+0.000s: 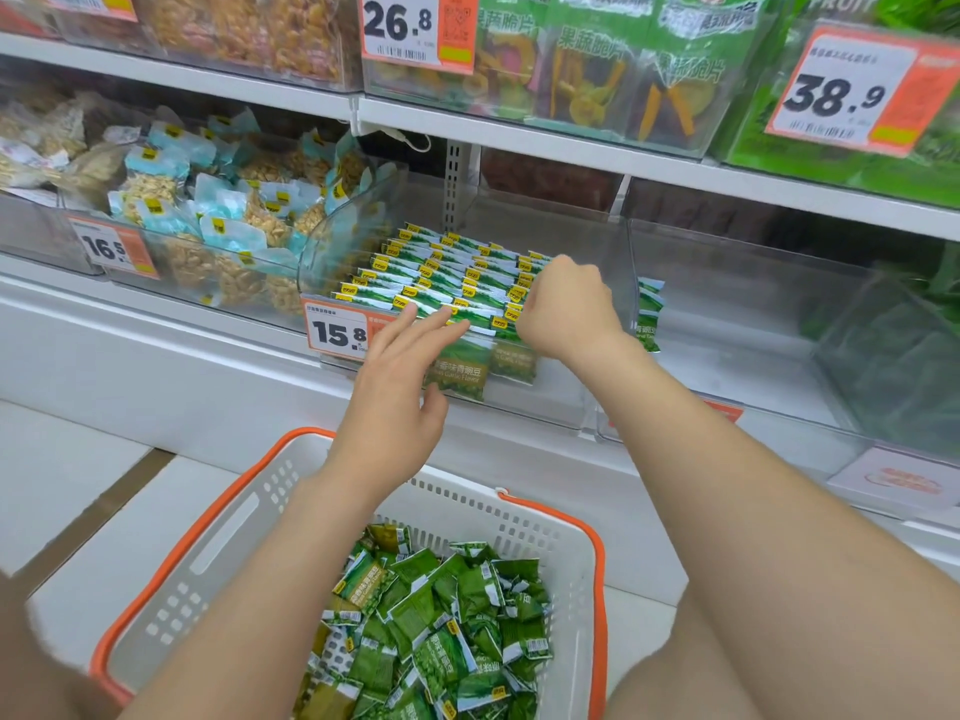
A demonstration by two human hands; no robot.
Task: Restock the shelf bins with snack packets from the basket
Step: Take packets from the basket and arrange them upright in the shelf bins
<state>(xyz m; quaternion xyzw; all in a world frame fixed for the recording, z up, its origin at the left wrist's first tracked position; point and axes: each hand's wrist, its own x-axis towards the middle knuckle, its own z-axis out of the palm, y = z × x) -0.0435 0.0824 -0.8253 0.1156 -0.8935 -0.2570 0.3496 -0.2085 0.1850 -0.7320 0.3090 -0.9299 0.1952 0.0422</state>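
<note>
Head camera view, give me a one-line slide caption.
Both hands, left and right, tidy green packets in a clear bin above the basket.

Basket [249, 517] of packets [441, 636] sits below the packet-filled bin [597, 252].

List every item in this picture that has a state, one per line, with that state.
Basket: part full of loose green packets.
Pea bin: packets in upright rows.
Right bin: nearly empty.
Left hand: open, fingers on the front row.
Right hand: fisted over the rows.
</note>
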